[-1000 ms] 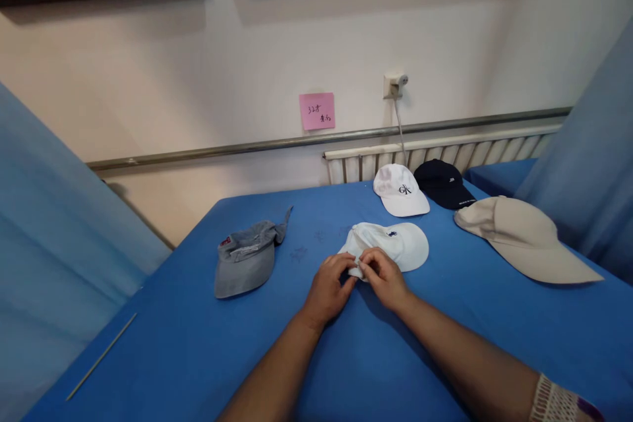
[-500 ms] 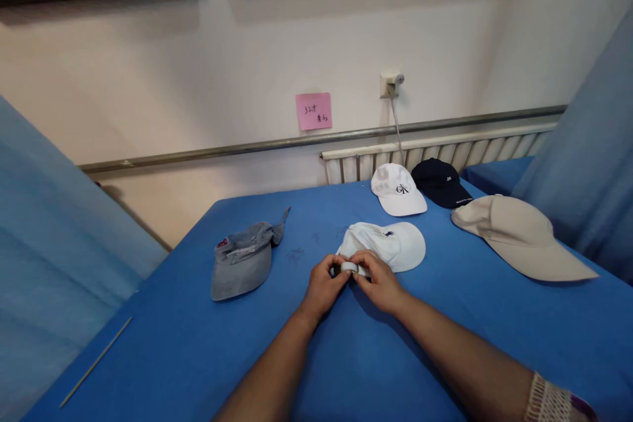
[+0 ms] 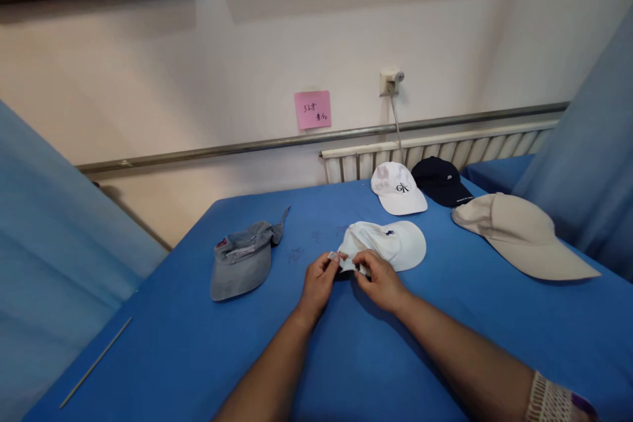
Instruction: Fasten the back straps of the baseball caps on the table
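Observation:
A pale white baseball cap [image 3: 378, 244] with a small dark emblem lies on the blue-covered table, its brim to the right. Both hands are at the strap on its back. My left hand [image 3: 319, 280] is closed, pinching a light strap end [image 3: 335, 257] between thumb and fingers. Closed as well, my right hand [image 3: 380, 280] pinches the other side of the strap, where a small dark or metallic bit shows by the fingertips. The palms and part of the cap's rear edge are hidden.
A grey cap [image 3: 242, 260] with loose ties lies to the left. Behind are a white cap [image 3: 397, 188] with black letters and a navy cap [image 3: 439, 180]. A beige long-brimmed cap [image 3: 519, 234] sits at the right, a thin stick [image 3: 96, 361] at the left edge.
The strap was a closed loop between both hands; now its ends appear parted. My left fingers have shifted slightly left with one end, while my right hand has barely moved.

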Demonstrator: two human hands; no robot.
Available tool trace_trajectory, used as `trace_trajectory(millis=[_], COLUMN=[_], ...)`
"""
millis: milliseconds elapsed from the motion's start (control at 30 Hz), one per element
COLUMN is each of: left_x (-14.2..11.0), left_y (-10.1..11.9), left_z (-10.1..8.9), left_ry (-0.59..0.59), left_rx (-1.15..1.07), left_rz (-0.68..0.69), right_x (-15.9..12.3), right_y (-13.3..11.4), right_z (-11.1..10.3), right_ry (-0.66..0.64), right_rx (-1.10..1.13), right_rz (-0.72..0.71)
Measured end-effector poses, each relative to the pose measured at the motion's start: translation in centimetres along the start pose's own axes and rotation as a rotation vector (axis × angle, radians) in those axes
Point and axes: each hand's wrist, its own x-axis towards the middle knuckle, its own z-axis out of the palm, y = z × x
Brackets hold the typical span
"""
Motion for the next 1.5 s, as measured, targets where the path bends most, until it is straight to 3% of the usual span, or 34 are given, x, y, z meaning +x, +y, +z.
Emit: trace_trajectory(millis=[133, 267, 467, 667, 767, 900, 1033, 1300, 1500], left_x=[-0.2, -0.4, -0.6, -0.3, -0.1, -0.2, -0.4, -0.9, -1.4], left_y=[0.5, 1.0, 0.6, 0.4, 0.6, 0.8, 0.6, 1.0, 1.1], left_z=[-0.1, -0.1, 0.2, 0.3, -0.2, -0.6, -0.3, 0.0, 0.2], left_ry=[0.053, 0.013, 0.075, 0.202, 0.181, 0.041, -0.020, -0.102, -0.114], left_rx=[0.132, 0.190, -0.015, -0.271, -0.315, -0.171, 0.075, 0.270, 0.359], left_rz=[0.080, 0.146, 0.009, -0.045, -0.056, 0.000, 0.092, 0.209, 0.256], right_x=[-0.1, -0.2, 0.0, -0.1, -0.1, 0.0, 0.0, -0.2, -0.1], right_y=[-0.2, -0.4, -0.7, -0.8, -0.6, -0.1, 0.2, -0.8, -0.8], right_z=[-0.1, 0.0, 0.0, 0.0, 0.1, 0.1, -0.1, -0.3, -0.4], right_ry=[-0.023, -0.076, -0.058, -0.062, -0.057, 0.037, 0.096, 0.071, 0.057], right_rx=[-0.034, -0.109, -0.172, -0.213, -0.185, -0.091, -0.033, 0.186, 0.203], right_rz=[-0.018, -0.074, -0.066, -0.053, -0.036, 0.012, 0.060, -0.071, -0.046])
